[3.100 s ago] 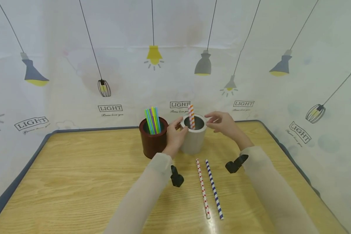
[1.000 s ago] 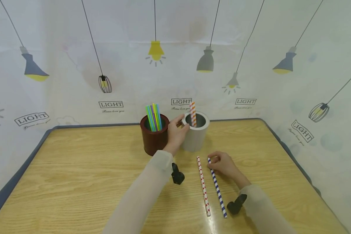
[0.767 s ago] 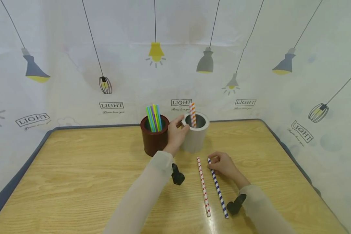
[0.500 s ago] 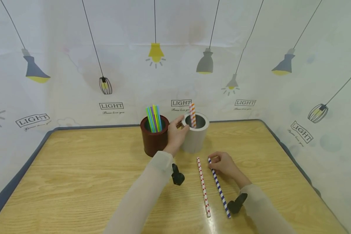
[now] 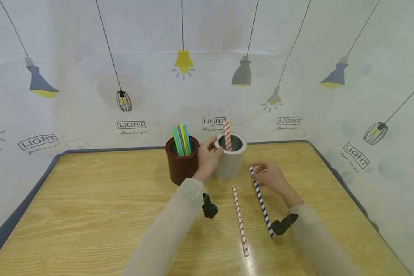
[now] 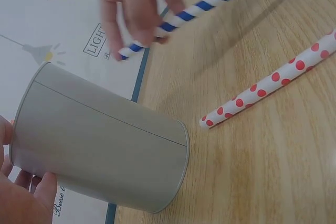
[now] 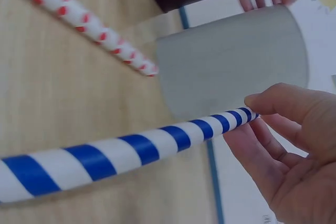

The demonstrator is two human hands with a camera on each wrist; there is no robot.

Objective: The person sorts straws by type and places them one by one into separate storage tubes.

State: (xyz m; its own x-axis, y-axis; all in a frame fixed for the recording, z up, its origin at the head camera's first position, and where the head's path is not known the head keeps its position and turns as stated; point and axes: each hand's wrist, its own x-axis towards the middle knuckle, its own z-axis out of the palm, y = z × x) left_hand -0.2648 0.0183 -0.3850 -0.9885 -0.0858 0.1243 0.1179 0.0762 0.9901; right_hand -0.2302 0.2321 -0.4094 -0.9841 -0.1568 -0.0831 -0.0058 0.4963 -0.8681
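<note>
My right hand pinches a blue-and-white striped paper straw near its far end, between thumb and fingers. In the left wrist view a shadow lies apart from this straw, so it is raised off the table. My left hand holds the light grey can at the left of its rim, fingers and thumb curved against it. Pink- and orange-striped straws stand inside that can. A white straw with red dots lies on the table in front of it.
Left of the grey can stands a dark red can with several bright plastic straws in it. The wooden table ends at a dark edge against a wall covering printed with lamps.
My right hand went from the grey can's rim down to the blue-striped straw, pinched its far end and lifted it forward towards the can. My left hand stayed at the rim.
</note>
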